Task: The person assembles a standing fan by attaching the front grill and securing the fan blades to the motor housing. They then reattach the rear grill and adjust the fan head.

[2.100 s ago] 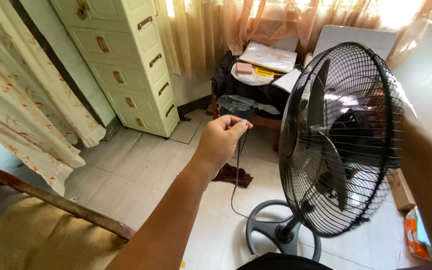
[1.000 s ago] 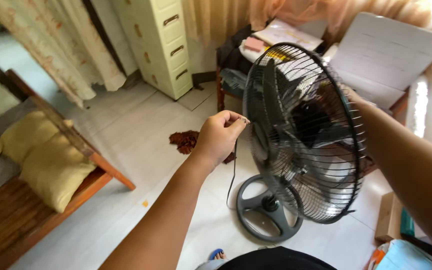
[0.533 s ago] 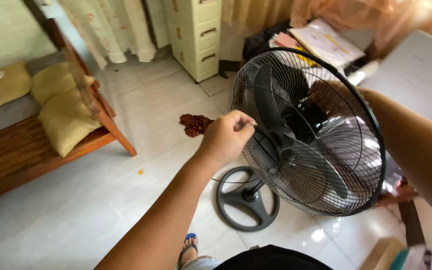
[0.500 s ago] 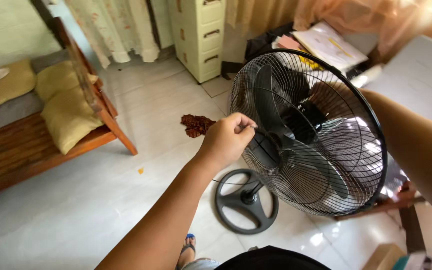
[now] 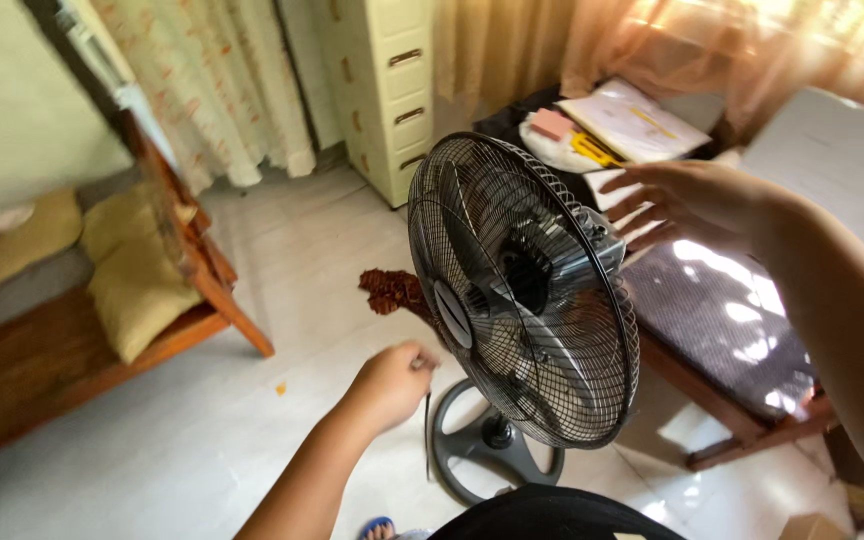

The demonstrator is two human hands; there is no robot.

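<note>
Squarely upright on the pale tiled floor, a black pedestal fan: domed grille of thin glossy wire, broad dark blades behind it, grey motor housing at the back, round spoked base below. Just left of the fan, low beside the grille, the left hand, fingers clenched around a thin black cord hanging limp toward the base. Behind the fan's head, the right hand, released, fingers spread wide, close to the motor housing and apparently not touching it. Best to hold the cord loosely gathered and away from the grille, with slack enough not to drag on the base, and to steady the head by the solid housing, not the springy wire. Right of the fan, a wooden bench with a dark nubby cushion, sun-dappled. Beyond the fan, a crumpled reddish-brown rag on the tiles, a cream plastic drawer cabinet with brown handles, sheer peach curtains, stacked papers. Far left of the fan, a wooden couch with soft mustard cushions.
</note>
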